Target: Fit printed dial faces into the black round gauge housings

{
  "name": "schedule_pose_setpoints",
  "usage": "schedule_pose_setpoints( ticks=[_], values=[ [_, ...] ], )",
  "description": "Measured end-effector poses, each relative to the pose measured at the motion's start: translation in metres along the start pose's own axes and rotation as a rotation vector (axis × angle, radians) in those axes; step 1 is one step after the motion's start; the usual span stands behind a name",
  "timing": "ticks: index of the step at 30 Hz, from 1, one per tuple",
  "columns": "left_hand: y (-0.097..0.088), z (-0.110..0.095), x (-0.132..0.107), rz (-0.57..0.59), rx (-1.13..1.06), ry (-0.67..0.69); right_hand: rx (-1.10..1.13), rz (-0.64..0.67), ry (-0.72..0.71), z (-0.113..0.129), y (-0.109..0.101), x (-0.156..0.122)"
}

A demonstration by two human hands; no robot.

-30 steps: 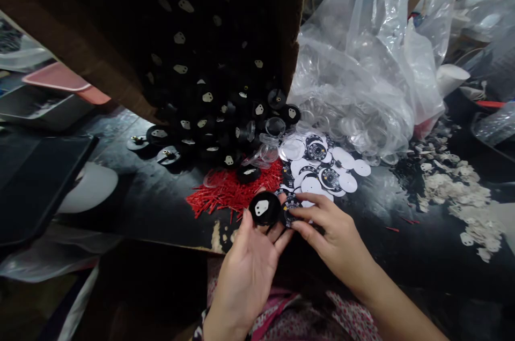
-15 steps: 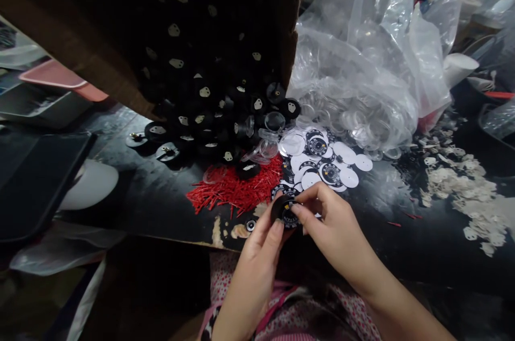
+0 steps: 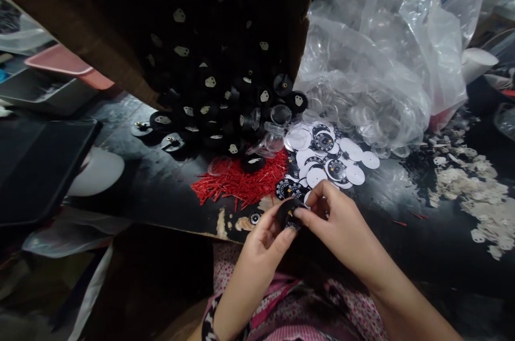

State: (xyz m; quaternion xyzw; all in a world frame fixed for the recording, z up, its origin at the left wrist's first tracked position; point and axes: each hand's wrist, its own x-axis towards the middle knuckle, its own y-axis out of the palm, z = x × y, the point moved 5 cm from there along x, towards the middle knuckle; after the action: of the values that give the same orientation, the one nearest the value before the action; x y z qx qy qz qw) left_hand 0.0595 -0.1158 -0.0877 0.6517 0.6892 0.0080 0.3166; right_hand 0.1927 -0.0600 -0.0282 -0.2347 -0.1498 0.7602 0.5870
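Observation:
My left hand (image 3: pixel 269 232) pinches a small black round part (image 3: pixel 288 211) at the table's near edge. My right hand (image 3: pixel 337 221) has its fingertips closed on the same part from the right, pressing a printed dial disc into it. Just beyond lie loose round dial discs (image 3: pixel 325 161), some white side up, some showing black printed faces. A heap of thin red pins (image 3: pixel 241 179) lies to the left of the discs. Several more black round parts (image 3: pixel 209 110) spill out of a tilted cardboard box (image 3: pixel 96 57) behind the pins.
A big clear plastic bag (image 3: pixel 374 73) of transparent round lenses stands at the back right. Pale paper scraps (image 3: pixel 466 191) litter the right side of the dark table. A black tray (image 3: pixel 36 175) and a white curved object (image 3: pixel 96 172) lie at the left, a pink tray (image 3: pixel 68 65) farther back.
One second ago my left hand held the black part back side up, apart from the dial in my right hand. Both hands have since come together on the part.

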Motion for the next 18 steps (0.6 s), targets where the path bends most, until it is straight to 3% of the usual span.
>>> schedule_pose_setpoints(
  ticks=[5, 9, 11, 13, 16, 18],
  values=[
    [-0.013, -0.008, -0.01, -0.067, 0.281, 0.093, 0.024, 0.101, -0.035, 0.002, 0.015, -0.015],
    [-0.045, -0.014, -0.018, -0.171, 0.461, 0.162, -0.022, 0.199, -0.171, 0.012, 0.026, -0.013],
    [-0.063, -0.017, -0.02, -0.273, 0.402, 0.162, -0.154, 0.212, -0.243, 0.018, 0.031, -0.003],
    [-0.073, -0.017, -0.019, -0.338, 0.251, 0.138, -0.428, 0.156, -0.273, 0.022, 0.038, 0.01],
    [-0.069, -0.019, -0.017, -0.322, 0.015, 0.088, -0.8, 0.06, -0.273, 0.028, 0.05, 0.027],
    [-0.062, -0.021, -0.017, -0.309, -0.107, 0.065, -0.888, 0.042, -0.296, 0.033, 0.058, 0.033]
  ],
)
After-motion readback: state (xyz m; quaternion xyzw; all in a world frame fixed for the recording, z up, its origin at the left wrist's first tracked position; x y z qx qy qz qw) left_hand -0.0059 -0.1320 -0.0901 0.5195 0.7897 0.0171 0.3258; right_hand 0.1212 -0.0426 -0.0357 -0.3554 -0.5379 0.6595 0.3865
